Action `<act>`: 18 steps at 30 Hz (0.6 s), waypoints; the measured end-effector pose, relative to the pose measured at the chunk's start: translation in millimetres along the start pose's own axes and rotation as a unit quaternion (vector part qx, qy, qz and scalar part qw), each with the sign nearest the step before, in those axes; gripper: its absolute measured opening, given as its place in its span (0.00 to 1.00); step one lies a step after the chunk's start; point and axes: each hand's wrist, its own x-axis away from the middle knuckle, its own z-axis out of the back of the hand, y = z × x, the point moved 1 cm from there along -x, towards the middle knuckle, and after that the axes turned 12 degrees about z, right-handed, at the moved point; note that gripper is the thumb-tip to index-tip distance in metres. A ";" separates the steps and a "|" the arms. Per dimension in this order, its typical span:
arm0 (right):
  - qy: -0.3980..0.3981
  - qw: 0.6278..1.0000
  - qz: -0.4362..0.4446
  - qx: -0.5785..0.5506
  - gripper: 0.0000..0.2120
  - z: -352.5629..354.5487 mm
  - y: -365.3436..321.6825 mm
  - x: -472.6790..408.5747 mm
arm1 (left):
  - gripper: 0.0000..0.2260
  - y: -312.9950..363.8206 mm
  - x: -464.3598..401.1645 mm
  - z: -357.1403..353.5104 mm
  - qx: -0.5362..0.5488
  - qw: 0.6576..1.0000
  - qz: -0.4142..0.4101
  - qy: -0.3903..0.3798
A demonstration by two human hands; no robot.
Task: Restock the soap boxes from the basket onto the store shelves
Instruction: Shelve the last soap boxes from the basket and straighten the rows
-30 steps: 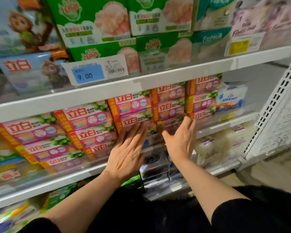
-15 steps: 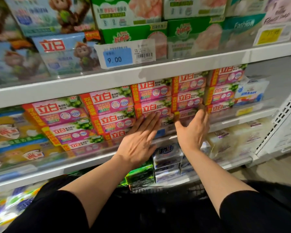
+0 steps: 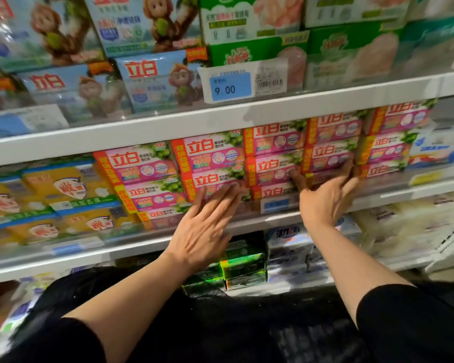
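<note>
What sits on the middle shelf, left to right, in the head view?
Yellow soap boxes → pink soap boxes, with the left hand then the right hand against their fronts → blue-and-white boxes.

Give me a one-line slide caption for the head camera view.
Both hands, left hand and right hand, press flat against stacked pink soap boxes on the shelf.

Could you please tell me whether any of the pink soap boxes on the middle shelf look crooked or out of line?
Nothing stands out: the pink soap boxes sit in even stacks, with the left hand and right hand flat against their fronts.
</note>
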 end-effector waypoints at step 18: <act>-0.159 0.788 0.541 0.247 0.26 -7.0 -27.2 68.1 | 0.39 -7.7 23.3 1.4 0.028 0.995 0.079 -0.060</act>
